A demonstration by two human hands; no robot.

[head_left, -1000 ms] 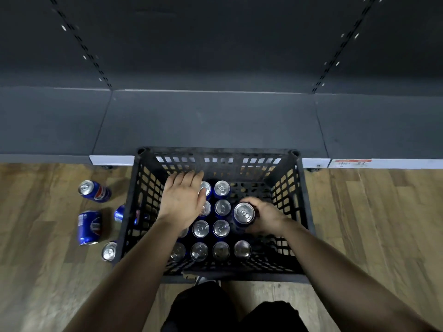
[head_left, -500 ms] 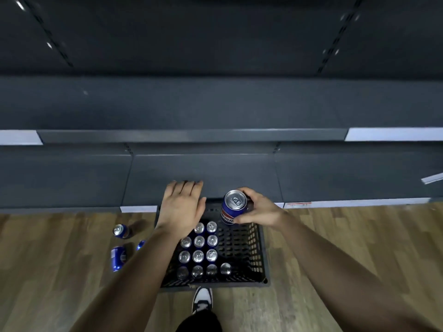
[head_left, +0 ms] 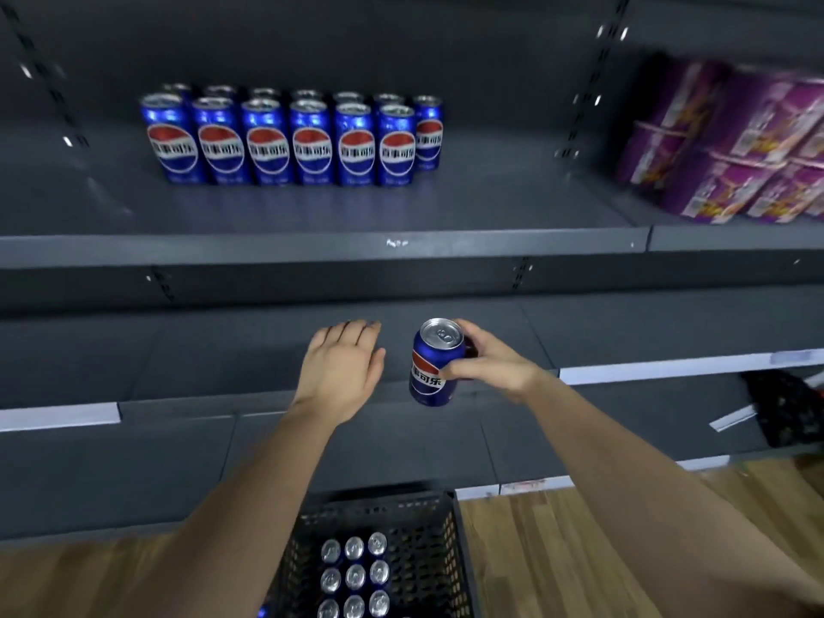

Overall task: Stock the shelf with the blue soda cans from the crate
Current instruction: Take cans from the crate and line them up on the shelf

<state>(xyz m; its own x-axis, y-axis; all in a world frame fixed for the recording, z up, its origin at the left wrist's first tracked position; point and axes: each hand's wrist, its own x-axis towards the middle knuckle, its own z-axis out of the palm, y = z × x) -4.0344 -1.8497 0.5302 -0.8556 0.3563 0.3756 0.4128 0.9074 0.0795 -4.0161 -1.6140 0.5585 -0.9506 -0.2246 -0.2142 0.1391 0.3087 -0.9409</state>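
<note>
Up from the crate (head_left: 428, 550) have come both hands, and the view has lifted with them to show the stocked upper shelf (head_left: 512, 207). The right grip (head_left: 490, 363) is curled round one blue can (head_left: 434, 363), thumb across the label and fingers behind. It holds the can nearly upright in the air before the front edge of a lower shelf (head_left: 200, 354). The left grip (head_left: 341, 372) holds nothing, its fingers straight and together, just beside the can but not touching it.

One can is thus out of the crate but not yet placed. On the upper shelf two rows of blue cans (head_left: 285, 140) stand left of centre, set back from the front edge. The front row looks one short at its right end, a likely spot. Purple packs (head_left: 735, 145) fill the shelf's right end.

The crate sits on the floor (head_left: 557, 550) at the bottom edge, three columns of upright cans (head_left: 354, 573) in it.
</note>
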